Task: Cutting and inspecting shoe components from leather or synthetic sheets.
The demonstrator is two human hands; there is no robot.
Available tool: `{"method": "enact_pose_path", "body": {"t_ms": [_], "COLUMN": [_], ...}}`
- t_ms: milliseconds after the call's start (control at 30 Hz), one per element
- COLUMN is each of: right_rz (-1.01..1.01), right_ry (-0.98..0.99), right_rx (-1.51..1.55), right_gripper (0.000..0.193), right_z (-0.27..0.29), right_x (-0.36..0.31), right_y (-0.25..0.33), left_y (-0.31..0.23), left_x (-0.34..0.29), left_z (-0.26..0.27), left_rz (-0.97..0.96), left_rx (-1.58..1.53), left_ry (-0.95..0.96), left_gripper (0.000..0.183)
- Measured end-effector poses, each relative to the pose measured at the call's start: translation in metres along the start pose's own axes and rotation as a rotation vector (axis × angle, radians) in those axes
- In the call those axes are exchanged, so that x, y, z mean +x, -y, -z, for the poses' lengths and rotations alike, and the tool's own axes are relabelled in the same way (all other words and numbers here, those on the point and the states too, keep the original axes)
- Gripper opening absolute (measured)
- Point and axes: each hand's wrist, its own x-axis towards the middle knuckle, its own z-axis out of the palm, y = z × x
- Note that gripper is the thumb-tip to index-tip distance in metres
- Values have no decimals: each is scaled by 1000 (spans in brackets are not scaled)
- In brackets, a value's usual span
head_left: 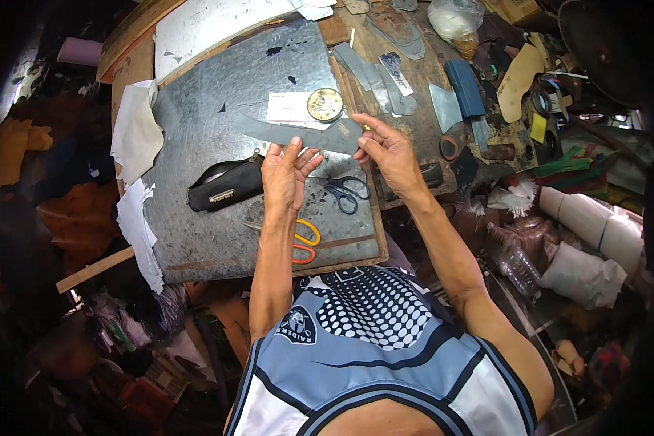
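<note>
Workbench top (189, 138) grey, scuffed, dark-spotted; brown sheets (80, 218) left, pale roll (596, 221) right. Curved grey strip (301, 137) above bench, near round yellowish disc (325, 105): left hand (285, 174) pinches lower edge, right hand (389, 154) grips right end. Dark scissors (330, 187), black pouch (221, 185) lie on it.

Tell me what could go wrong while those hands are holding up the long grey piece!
The scissors with yellow and orange handles lie partly under the left forearm in this view, so lowering that arm might nudge them or meet a blade.

The grey piece's far left end has no hand on it, so it could droop or swing if the right hand loosens.

The round tin looks close beside the piece, so it might get bumped.
</note>
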Motion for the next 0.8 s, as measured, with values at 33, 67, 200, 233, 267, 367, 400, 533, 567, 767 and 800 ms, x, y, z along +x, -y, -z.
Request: {"method": "enact_pose_path", "body": {"t_ms": [33,67,200,233,267,367,400,533,567,767,800], "right_rz": [7,14,31,20,8,-10,-10,-13,-11,-6,-9], "right_ry": [-3,-7,-54,-52,-49,-44,-42,-31,-44,-20,-25], "right_rx": [7,14,45,71,98,107,106,135,141,134,137], "right_gripper": [39,39,39,39,38,37,37,34,32,32,32], "right_z": [0,0,-7,-8,-8,-11,-12,-16,-17,-19,-19], "right_x": [0,1,-3,-2,-2,-3,-2,-1,-2,0,0], "right_y": [-2,-2,1,0,-2,-6,-8,-11,-11,-10,-10], "left_y": [-1,-1,-3,-4,-4,-4,-4,-7,-7,-7,-6], "left_x": [0,-1,-4,-4,-4,-4,-4,-6,-6,-9,-9], "left_z": [-1,-2,-3,-2,-1,4,5,6,6,5,4], "left_rz": [0,-1,-12,-16,-21,-22,-24,-44,-48,-80,-83], "left_rx": [-16,-32,-37,-36,-35,-23,-25,-15,-10,1,3], "left_ry": [9,19,4,7,10,11,10,1,2,-24,-28], "left_gripper": [28,29,17,17,18,27,27,27,27,23,23]}}
